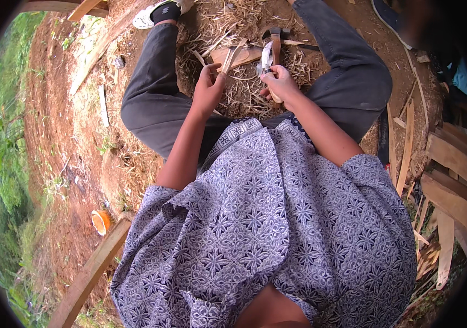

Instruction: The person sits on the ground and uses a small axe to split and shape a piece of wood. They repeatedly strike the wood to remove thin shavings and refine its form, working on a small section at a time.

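Top centre, left hand [207, 90] pinches thin pale wood strips [232, 57]; right hand [280, 83] grips a curved steel knife [266, 57]; brown wooden block [241, 54] behind, orange cup [100, 222] lower left

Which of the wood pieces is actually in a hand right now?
The thin pale strip pinched in the left hand. The flat block beneath and the planks at right lie untouched.

The left hand [207, 90] holds a thin stick [232, 57], and the right hand [280, 82] holds a knife [266, 57] just to its right. A wood block [244, 54] lies on the ground just beyond them, between the legs. Planks [449, 180] lie far right, and a cup [100, 221] sits near left.
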A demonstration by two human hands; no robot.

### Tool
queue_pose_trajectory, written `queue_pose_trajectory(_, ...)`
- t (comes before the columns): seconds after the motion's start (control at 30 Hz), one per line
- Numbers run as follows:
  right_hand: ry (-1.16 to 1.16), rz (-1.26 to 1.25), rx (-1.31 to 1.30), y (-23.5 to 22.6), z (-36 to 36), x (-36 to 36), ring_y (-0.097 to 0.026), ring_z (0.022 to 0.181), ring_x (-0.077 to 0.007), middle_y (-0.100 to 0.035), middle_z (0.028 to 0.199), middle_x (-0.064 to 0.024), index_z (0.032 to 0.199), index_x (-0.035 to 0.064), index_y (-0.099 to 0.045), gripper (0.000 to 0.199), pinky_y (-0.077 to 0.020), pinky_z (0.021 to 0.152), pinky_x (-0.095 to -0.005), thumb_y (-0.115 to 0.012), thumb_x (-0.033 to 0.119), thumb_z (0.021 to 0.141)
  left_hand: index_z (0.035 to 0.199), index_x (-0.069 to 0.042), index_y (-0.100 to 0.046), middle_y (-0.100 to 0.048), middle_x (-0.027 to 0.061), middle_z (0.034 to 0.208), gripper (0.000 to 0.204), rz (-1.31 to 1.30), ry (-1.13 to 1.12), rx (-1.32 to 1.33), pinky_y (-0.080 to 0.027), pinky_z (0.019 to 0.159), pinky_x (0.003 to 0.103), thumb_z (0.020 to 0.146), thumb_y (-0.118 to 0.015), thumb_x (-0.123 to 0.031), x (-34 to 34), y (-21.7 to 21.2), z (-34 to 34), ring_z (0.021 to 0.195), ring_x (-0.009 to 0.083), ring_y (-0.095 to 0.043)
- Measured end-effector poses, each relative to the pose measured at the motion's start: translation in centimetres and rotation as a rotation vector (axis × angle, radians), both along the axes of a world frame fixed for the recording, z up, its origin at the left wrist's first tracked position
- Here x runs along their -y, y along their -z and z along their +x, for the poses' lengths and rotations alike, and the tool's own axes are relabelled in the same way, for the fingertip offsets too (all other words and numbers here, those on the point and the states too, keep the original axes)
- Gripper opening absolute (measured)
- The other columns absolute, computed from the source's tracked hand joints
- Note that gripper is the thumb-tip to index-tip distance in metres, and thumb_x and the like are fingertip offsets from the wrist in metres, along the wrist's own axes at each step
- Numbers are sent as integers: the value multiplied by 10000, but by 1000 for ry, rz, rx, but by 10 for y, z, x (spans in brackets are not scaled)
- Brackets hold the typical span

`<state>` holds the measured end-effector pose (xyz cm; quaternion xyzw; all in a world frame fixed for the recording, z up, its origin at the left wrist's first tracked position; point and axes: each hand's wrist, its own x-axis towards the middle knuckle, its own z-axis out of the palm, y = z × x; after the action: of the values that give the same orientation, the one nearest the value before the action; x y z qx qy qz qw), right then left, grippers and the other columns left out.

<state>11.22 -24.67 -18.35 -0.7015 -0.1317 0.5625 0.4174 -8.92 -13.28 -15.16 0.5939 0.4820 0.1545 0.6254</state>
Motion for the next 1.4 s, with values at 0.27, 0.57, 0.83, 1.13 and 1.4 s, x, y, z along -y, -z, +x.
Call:
queue_pose_trajectory(0.27,-228,45,194,-30,3,-4,-575,550,-110,-666,970,-76,1500,28,-423,518,-501,502,-268,-537,289,1068,964,16,-670,-604,50,679,288,338,-56,-3,-404,571,279,1033,-638,-262,1,-72,3,614,74,-498)
queue_pose_trajectory(0.57,-239,141,43,12,21,13,-649,676,-117,-657,1008,-70,1450,36,-458,444,-555,544,-289,-554,136,1028,857,10,-643,-586,132,619,296,579,-22,-84,-434,540,351,981,-694,-254,6,-48,4,519,205,-541)
queue_pose_trajectory(0.83,-331,92,108,38,32,13,-615,663,-120,-635,956,-61,1523,76,-432,536,-545,547,-286,-578,157,1014,832,-18,-631,-639,165,647,328,695,-142,-180,-456,548,447,991,-678,-300,-11,-52,23,578,354,-633)
queue_pose_trajectory(1.13,-406,-7,202,22,21,7,-626,657,-121,-634,992,-55,1506,78,-427,477,-518,539,-279,-510,215,1056,921,-31,-628,-620,168,922,183,951,-31,-256,-481,785,462,994,-588,-194,-21,-54,18,909,373,-615)
queue_pose_trajectory(1.4,-484,8,45,10,27,-10,-655,694,-128,-618,998,-53,1446,74,-430,451,-549,580,-284,-544,109,1011,1049,-12,-669,-665,157,880,150,537,301,243,-520,776,431,1021,-565,-116,9,-47,33,827,365,-646)
